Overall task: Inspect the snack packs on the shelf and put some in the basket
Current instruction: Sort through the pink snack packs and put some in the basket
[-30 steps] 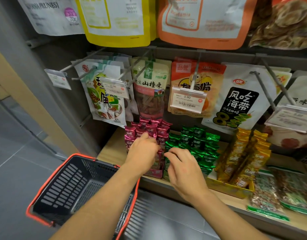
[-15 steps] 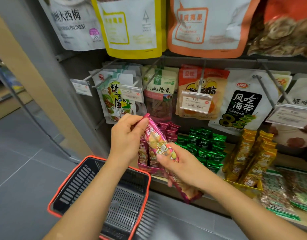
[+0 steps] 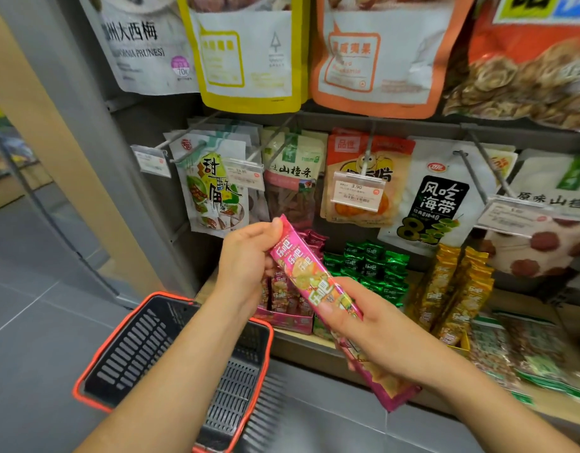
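Slanting before the shelf [image 3: 301,346], near the basket [image 3: 145,348], one pink snack pack [image 3: 311,279] is pinched at its top by the left grip [image 3: 246,263] and clasped mid-length by the right grip [image 3: 370,325].

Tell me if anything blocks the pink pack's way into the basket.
Nothing loose does. The left hand and right hand hold the pink pack up right of the open basket; only the left forearm lies across its opening.

The left hand [image 3: 249,263], its bare forearm reaching in from 7 o'clock, pinched the top end of the pink snack pack [image 3: 310,277]. The right hand [image 3: 370,325], forearm from 5 o'clock, gripped the pack's lower half, thumb across its front.
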### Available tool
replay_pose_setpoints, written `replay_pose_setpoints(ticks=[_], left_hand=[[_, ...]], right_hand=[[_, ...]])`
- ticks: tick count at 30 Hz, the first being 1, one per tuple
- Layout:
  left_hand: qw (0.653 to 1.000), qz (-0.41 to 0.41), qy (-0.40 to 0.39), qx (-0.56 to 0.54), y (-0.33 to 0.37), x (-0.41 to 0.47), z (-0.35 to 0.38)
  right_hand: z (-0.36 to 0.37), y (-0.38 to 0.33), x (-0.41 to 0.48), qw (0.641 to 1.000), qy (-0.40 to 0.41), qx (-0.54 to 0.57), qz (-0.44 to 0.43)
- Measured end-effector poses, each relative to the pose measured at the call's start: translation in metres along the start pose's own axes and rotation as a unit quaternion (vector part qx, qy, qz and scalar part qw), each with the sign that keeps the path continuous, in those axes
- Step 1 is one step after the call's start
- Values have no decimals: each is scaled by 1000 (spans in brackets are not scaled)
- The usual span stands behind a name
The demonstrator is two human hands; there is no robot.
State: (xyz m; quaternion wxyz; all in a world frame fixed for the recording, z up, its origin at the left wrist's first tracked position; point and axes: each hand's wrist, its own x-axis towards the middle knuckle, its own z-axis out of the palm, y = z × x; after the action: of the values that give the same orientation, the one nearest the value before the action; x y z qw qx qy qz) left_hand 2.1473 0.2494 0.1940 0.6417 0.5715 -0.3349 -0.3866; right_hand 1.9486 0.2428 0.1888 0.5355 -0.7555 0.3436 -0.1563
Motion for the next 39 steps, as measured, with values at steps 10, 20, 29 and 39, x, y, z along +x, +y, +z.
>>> replay_pose_setpoints(ticks=[10, 20, 29, 39], left_hand=[[988, 51, -75, 127, -3, 2, 2], [999, -4, 38, 8, -9, 8, 1], [995, -72, 42, -56, -17, 4, 18], [978, -138, -112, -106, -18, -15, 33]], right_hand=[[10, 17, -9, 974, 93, -203, -44], [3, 13, -8, 996, 43, -69, -37], [10, 15, -9, 993, 115, -6, -19], [5, 13, -8, 986, 160, -36, -13]])
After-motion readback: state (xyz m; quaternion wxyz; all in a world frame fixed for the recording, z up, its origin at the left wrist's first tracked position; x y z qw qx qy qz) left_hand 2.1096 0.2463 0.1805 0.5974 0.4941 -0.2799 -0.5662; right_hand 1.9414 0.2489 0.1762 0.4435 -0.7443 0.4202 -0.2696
